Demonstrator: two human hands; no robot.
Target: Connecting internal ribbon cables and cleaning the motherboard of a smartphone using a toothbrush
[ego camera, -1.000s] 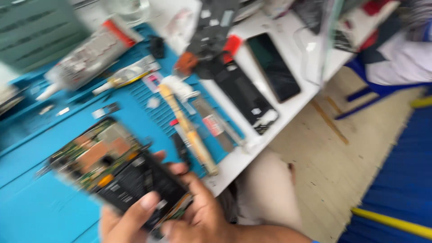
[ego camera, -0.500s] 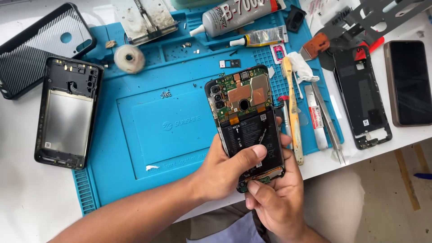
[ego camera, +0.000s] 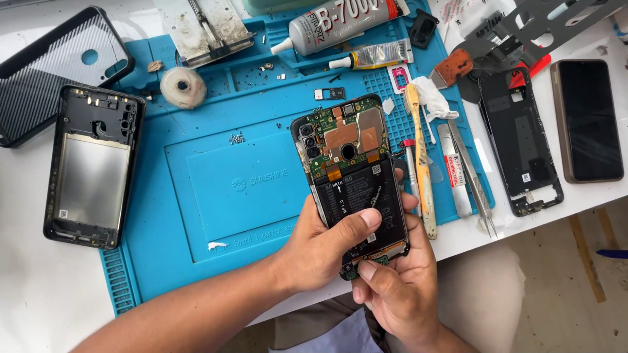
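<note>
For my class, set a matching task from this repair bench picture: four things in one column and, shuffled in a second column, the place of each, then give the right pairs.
Things
1. opened phone
2. empty phone frame
3. toothbrush
4. large glue tube

Places
A. at the top edge of the blue mat
B. held in the left hand and right hand
C. on the white table, left of the mat
D. on the mat's right edge, beside the tweezers

Pairs: 1-B, 2-C, 3-D, 4-A
</note>
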